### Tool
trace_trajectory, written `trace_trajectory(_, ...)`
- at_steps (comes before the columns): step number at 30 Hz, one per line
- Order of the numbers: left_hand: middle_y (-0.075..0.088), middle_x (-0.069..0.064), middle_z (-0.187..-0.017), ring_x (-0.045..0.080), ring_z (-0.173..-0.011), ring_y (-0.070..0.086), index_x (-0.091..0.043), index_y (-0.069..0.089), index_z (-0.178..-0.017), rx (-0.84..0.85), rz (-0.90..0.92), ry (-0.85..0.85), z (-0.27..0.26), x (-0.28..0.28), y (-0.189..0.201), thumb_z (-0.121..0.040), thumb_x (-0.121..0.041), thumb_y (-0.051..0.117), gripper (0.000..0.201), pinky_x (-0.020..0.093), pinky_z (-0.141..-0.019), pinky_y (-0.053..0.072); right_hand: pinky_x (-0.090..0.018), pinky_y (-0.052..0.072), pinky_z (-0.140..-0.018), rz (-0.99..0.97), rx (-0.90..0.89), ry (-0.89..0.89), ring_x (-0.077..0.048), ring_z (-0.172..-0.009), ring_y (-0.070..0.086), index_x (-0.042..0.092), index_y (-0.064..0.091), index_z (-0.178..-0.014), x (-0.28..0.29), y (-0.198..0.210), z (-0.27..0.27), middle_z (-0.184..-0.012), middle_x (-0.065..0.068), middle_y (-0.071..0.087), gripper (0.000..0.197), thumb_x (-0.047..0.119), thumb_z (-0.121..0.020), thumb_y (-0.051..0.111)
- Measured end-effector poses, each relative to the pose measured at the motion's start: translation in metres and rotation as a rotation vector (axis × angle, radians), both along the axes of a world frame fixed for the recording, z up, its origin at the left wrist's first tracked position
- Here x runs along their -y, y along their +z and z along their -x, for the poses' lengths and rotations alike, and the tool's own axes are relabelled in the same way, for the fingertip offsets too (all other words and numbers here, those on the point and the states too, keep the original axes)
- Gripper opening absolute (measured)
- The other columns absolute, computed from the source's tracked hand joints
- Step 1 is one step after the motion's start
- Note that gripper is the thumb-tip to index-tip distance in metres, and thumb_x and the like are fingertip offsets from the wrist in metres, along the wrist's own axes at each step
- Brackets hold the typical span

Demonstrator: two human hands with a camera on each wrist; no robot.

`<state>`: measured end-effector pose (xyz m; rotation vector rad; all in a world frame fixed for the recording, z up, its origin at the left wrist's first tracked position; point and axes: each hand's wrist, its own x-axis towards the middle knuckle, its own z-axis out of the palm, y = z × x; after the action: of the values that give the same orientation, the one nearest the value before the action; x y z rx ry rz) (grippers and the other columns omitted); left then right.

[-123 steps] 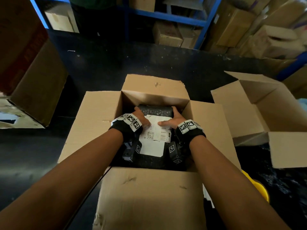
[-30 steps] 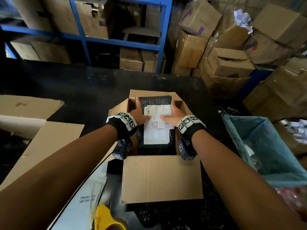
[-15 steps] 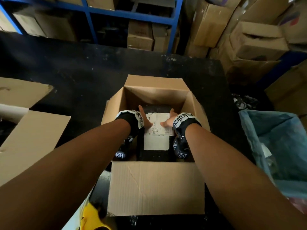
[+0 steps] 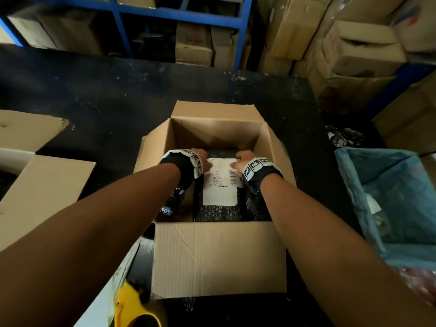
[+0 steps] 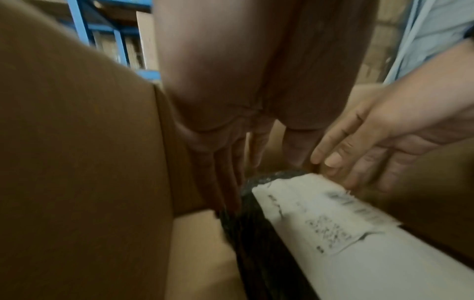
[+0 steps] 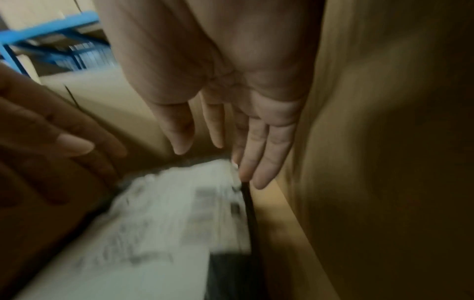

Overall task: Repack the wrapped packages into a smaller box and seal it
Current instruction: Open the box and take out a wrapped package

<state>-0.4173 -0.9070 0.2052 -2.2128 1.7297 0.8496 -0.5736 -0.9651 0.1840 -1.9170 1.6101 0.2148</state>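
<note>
Package (image 4: 218, 208) in box (image 4: 218, 258) on black table (image 4: 94, 95), shelving (image 4: 179, 14) behind.

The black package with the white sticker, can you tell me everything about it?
The package is wrapped in black bubbly plastic and looks soft. A white label with a square code and a barcode covers most of its top; the label's far edge looks torn. It lies flat, deep inside the open cardboard box. The left hand and right hand flank its far end, fingers straight down its sides. Whether they still touch it is unclear.
</note>
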Motion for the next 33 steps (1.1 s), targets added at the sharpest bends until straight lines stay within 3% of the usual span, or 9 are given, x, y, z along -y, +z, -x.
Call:
trace_trajectory(4, 0.066, 0.007, -0.113, 0.026, -0.099, 0.061, -0.017, 0.065, -0.113, -0.162, 0.299, 0.061, 0.007, -0.01, 0.046, -0.094, -0.036, 0.047, 0.033, 0.036, -0.09, 0.049, -0.04, 0.045, -0.103, 0.139, 0.313, -0.14, -0.025, -0.117, 0.058, 0.016, 0.058, -0.127, -0.008, 0.052, 0.007, -0.128, -0.005, 0.06, 0.04, 0.025, -0.089, 0.063)
trace_trajectory(8, 0.066, 0.006, -0.113, 0.022, -0.1, 0.062, -0.017, 0.061, -0.118, -0.339, 0.575, 0.168, 0.012, -0.034, 0.078, -0.093, -0.036, 0.049, 0.033, 0.031, -0.085, 0.048, -0.036, 0.058, -0.083, 0.294, 0.512, -0.221, -0.015, -0.092, 0.068, 0.023, 0.064, -0.119, -0.033, 0.102, 0.031, -0.114, 0.001, 0.066, 0.029, 0.026, -0.089, 0.061)
trace_trajectory(11, 0.065, 0.005, -0.111, 0.02, -0.101, 0.06, -0.017, 0.06, -0.117, -0.432, 0.698, 0.14, 0.028, -0.061, 0.097, -0.094, -0.038, 0.048, 0.034, 0.031, -0.086, 0.048, -0.025, 0.058, -0.074, 0.4, 0.583, -0.213, -0.009, -0.082, 0.067, 0.021, 0.067, -0.113, -0.06, 0.128, 0.057, -0.106, 0.002, 0.068, 0.024, 0.024, -0.091, 0.06)
trace_trajectory(14, 0.066, 0.001, -0.104, 0.016, -0.095, 0.061, -0.018, 0.061, -0.113, -0.52, 0.743, 0.104, 0.052, -0.09, 0.106, -0.094, -0.039, 0.047, 0.031, 0.033, -0.086, 0.05, -0.03, 0.057, -0.079, 0.466, 0.557, -0.182, -0.009, -0.085, 0.065, 0.027, 0.069, -0.102, -0.087, 0.137, 0.086, -0.097, 0.008, 0.069, 0.016, 0.027, -0.089, 0.06)
trace_trajectory(18, 0.063, -0.004, -0.094, 0.013, -0.087, 0.059, -0.018, 0.062, -0.109, -0.526, 0.802, 0.045, 0.093, -0.134, 0.103, -0.095, -0.038, 0.047, 0.029, 0.026, -0.077, 0.043, -0.033, 0.055, -0.083, 0.484, 0.529, -0.158, -0.009, -0.083, 0.066, 0.033, 0.069, -0.093, -0.128, 0.128, 0.132, -0.089, 0.01, 0.069, 0.011, 0.031, -0.086, 0.062)
trace_trajectory(22, 0.066, -0.002, -0.098, 0.013, -0.084, 0.062, -0.019, 0.062, -0.111, -0.533, 0.822, 0.062, 0.134, -0.178, 0.088, -0.094, -0.039, 0.049, 0.03, 0.024, -0.071, 0.048, -0.029, 0.054, -0.083, 0.497, 0.543, -0.135, -0.011, -0.08, 0.066, 0.025, 0.072, -0.095, -0.166, 0.108, 0.18, -0.085, 0.006, 0.07, 0.012, 0.027, -0.086, 0.064)
trace_trajectory(27, 0.067, -0.004, -0.091, 0.012, -0.077, 0.062, -0.021, 0.064, -0.104, -0.553, 0.856, 0.106, 0.185, -0.245, 0.061, -0.089, -0.045, 0.049, 0.033, 0.032, -0.078, 0.052, -0.015, 0.05, -0.072, 0.402, 0.574, -0.081, -0.014, -0.077, 0.068, 0.018, 0.073, -0.094, -0.21, 0.075, 0.232, -0.08, 0.003, 0.069, 0.012, 0.022, -0.087, 0.064)
trace_trajectory(30, 0.068, -0.001, -0.087, 0.011, -0.074, 0.06, -0.018, 0.067, -0.096, -0.528, 0.85, 0.118, 0.212, -0.287, 0.04, -0.083, -0.049, 0.05, 0.038, 0.032, -0.074, 0.052, -0.018, 0.047, -0.077, 0.301, 0.505, -0.044, -0.014, -0.088, 0.066, 0.019, 0.072, -0.1, -0.23, 0.045, 0.252, -0.091, 0.0, 0.07, 0.018, 0.026, -0.085, 0.068)
trace_trajectory(33, 0.063, -0.001, -0.084, 0.013, -0.077, 0.058, -0.017, 0.066, -0.09, -0.428, 0.804, 0.155, 0.227, -0.33, 0.0, -0.073, -0.068, 0.051, 0.056, 0.036, -0.076, 0.05, -0.03, 0.045, -0.098, 0.204, 0.37, 0.077, -0.02, -0.113, 0.056, 0.023, 0.064, -0.12, -0.245, 0.016, 0.264, -0.12, -0.005, 0.057, 0.045, 0.037, -0.079, 0.074)
